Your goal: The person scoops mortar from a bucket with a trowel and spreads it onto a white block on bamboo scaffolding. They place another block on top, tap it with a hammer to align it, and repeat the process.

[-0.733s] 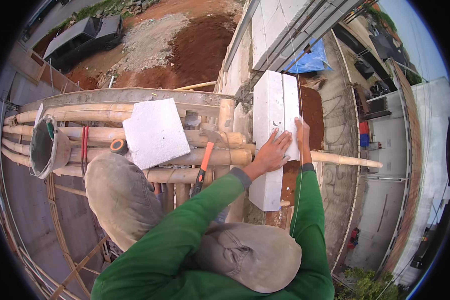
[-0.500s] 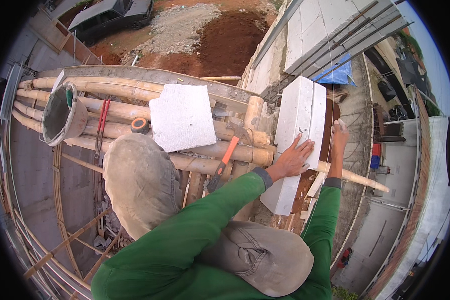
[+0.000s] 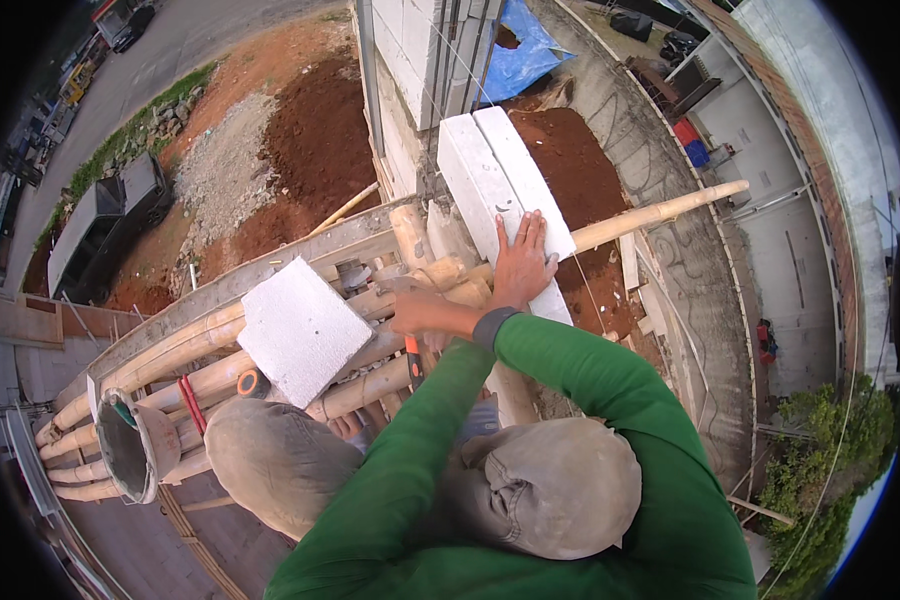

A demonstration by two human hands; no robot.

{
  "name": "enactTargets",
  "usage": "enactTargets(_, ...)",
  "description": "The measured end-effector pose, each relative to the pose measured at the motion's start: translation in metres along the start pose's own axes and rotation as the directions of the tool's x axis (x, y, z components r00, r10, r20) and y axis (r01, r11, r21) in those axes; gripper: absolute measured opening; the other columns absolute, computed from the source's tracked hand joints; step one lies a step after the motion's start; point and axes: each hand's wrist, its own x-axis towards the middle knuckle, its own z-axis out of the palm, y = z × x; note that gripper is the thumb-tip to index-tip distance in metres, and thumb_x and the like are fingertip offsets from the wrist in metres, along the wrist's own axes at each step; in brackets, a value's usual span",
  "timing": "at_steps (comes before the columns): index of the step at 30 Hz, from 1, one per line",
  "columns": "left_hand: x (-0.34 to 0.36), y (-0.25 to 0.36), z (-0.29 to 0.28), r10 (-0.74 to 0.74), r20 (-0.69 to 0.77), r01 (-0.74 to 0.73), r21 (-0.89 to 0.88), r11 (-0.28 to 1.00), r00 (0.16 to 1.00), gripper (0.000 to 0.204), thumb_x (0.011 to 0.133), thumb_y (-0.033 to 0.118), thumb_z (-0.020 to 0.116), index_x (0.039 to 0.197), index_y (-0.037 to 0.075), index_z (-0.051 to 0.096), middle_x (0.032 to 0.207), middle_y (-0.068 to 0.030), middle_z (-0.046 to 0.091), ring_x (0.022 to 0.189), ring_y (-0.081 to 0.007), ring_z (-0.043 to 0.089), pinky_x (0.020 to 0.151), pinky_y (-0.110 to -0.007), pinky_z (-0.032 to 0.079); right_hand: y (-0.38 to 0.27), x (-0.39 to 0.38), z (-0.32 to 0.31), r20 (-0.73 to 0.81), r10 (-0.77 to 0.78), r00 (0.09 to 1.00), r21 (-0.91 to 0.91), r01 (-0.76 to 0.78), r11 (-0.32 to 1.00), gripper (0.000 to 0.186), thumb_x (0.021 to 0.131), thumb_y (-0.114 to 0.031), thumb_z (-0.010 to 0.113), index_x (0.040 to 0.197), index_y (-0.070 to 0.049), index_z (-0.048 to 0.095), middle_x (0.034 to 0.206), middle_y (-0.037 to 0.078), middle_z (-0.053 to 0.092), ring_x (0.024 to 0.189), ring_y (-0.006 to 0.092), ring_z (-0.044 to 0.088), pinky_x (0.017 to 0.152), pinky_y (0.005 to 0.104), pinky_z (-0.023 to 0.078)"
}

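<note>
My left hand [image 3: 525,265] lies flat with fingers spread on a white lightweight concrete block [image 3: 472,165], which has a long seam along it. Crossing over my left forearm, my right hand [image 3: 417,308] is closed at the top end of a hammer [image 3: 414,362] with an orange and black handle. Its head is covered by that hand, and the fingers are partly hidden and smeared. Beside it on the bamboo poles [image 3: 220,370] rests a loose white block [image 3: 305,330]. A thin string line [image 3: 588,290] runs past the block under my left hand.
A mortar-smeared bucket [image 3: 135,450], red-handled pincers [image 3: 191,402] and an orange-black tape measure [image 3: 253,384] sit on the poles at left. One bamboo pole [image 3: 670,215] juts out to the right. Beyond are a block wall [image 3: 400,100], blue tarp [image 3: 526,50] and red soil [image 3: 570,165].
My right hand has left the string side and crossed leftward over my left arm to the hammer. My left hand stays on the block. The view has turned.
</note>
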Motion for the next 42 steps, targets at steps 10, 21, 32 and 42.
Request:
enactTargets(10, -0.001, -0.002, 0.004, -0.003, 0.037, 0.004, -0.022, 1.000, 0.999, 0.075, 0.104, 0.045, 0.056, 0.162, -0.002, 0.044, 0.173, -0.0153, 0.039, 0.162, -0.0283, 0.033, 0.129, -0.075, 0.004, 0.012, 0.019, 0.041, 0.253, 0.427, 0.868, 0.731, -0.461, 0.503, 0.029, 0.090, -0.019, 0.066, 0.103, 0.007, 0.069, 0.085, 0.024, 0.076, 0.060, 0.0341, 0.075, 0.049, 0.0482, 0.061)
enactTargets(21, 0.005, -0.010, -0.008, 0.063, 0.072, -0.065, 0.039, 0.997, 0.995, 0.069, 0.106, 0.046, 0.054, 0.158, 0.001, 0.051, 0.174, -0.0138, 0.038, 0.164, -0.0275, 0.029, 0.130, -0.074, 0.003, -0.003, -0.121, -0.078, -0.263, 0.039, 0.964, 0.960, 0.266, -0.087, 0.044, 0.109, -0.024, 0.059, 0.147, -0.002, 0.055, 0.145, 0.013, 0.058, 0.129, 0.0202, 0.062, 0.109, 0.0420, 0.052)
enactTargets(32, 0.021, -0.032, -0.010, 0.107, 0.118, -0.094, -0.114, 0.989, 0.987, 0.049, 0.107, 0.032, 0.055, 0.146, 0.004, 0.062, 0.166, -0.0161, 0.049, 0.158, -0.0294, 0.041, 0.130, -0.071, 0.015, 0.027, -0.293, -0.159, -0.606, 0.262, 0.751, 0.756, 0.443, 0.482, 0.025, 0.104, -0.022, 0.073, 0.115, 0.000, 0.068, 0.060, -0.007, 0.048, 0.042, 0.0030, 0.040, 0.041, 0.0237, 0.031)
enactTargets(42, 0.022, -0.031, -0.006, 0.098, 0.103, -0.097, -0.014, 0.995, 0.990, 0.046, 0.108, 0.035, 0.056, 0.146, 0.010, 0.065, 0.162, -0.0096, 0.055, 0.154, -0.0269, 0.047, 0.129, -0.070, 0.020, 0.268, -0.128, -0.131, -0.625, 0.624, 0.469, 0.776, 0.290, 0.560, 0.050, 0.103, -0.021, 0.074, 0.145, 0.005, 0.066, 0.108, 0.009, 0.076, 0.084, 0.0096, 0.061, 0.075, 0.0260, 0.048)
